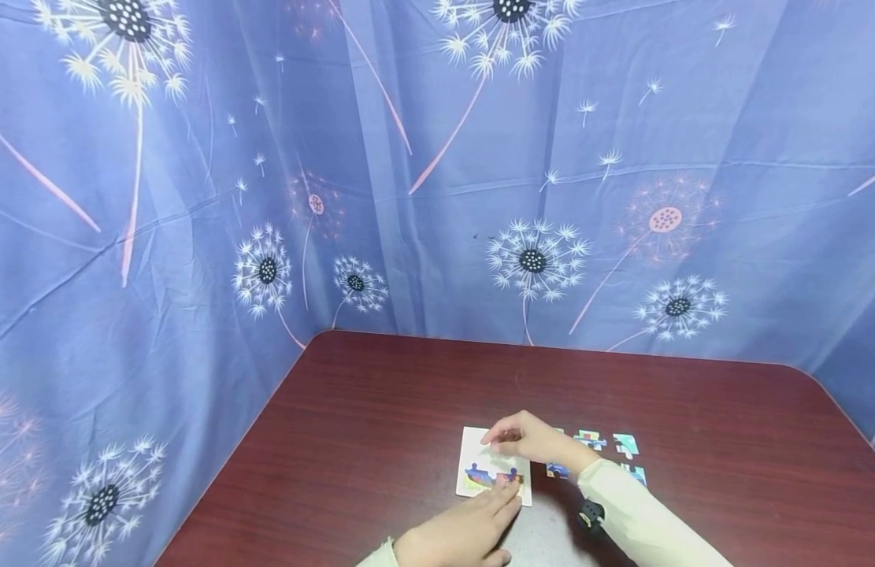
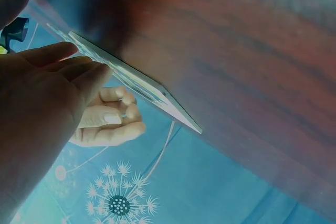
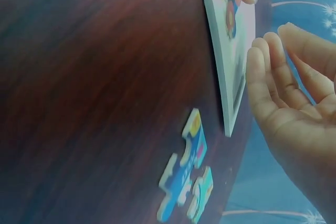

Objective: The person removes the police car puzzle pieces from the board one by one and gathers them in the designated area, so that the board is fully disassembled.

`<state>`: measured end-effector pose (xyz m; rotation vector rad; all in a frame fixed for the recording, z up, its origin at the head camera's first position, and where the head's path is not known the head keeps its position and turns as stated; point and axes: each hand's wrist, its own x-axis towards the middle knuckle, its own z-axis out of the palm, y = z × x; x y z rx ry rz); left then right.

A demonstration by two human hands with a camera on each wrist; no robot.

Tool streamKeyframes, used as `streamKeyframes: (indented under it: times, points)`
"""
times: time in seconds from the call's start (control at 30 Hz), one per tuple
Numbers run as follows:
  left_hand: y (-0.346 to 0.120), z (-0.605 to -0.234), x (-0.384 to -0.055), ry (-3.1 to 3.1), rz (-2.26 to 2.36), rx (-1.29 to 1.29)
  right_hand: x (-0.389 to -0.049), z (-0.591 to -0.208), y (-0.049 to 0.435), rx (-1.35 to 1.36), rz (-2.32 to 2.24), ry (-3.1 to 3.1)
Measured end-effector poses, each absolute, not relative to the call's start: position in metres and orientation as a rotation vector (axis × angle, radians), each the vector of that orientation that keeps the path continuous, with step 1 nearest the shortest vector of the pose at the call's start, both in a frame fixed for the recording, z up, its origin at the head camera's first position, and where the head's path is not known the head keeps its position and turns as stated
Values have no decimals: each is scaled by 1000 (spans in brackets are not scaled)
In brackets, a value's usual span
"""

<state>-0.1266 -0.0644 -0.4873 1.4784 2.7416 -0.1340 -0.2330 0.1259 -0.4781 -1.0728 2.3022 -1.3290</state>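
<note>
A white square puzzle board (image 1: 471, 447) lies on the table with two picture pieces along its near edge, a blue-and-yellow piece (image 1: 478, 476) and a reddish piece (image 1: 508, 478). My left hand (image 1: 461, 529) reaches over the board's near side, its straight fingers at the reddish piece. Over the upper part of the board hovers my right hand (image 1: 535, 441), fingers loosely bent. In the right wrist view nothing shows between the fingers of the right hand (image 3: 294, 93). From the left wrist, the board (image 2: 152, 90) appears edge-on, the fingers of both hands close by it.
Right of the board lie several loose jigsaw pieces, among them a teal piece (image 1: 626, 445) and a blue piece (image 1: 557, 471); the right forearm partly covers the group. The dark red wooden table (image 1: 380, 409) meets a blue dandelion-print curtain (image 1: 437, 260) at the back and left.
</note>
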Motion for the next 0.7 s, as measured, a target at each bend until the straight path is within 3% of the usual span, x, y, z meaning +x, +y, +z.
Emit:
streamKeyframes:
  times: [0.7]
  points:
    - [-64, -481, -116, 2760, -189, 1438, -234, -496, 102, -1048, -1182, 2360]
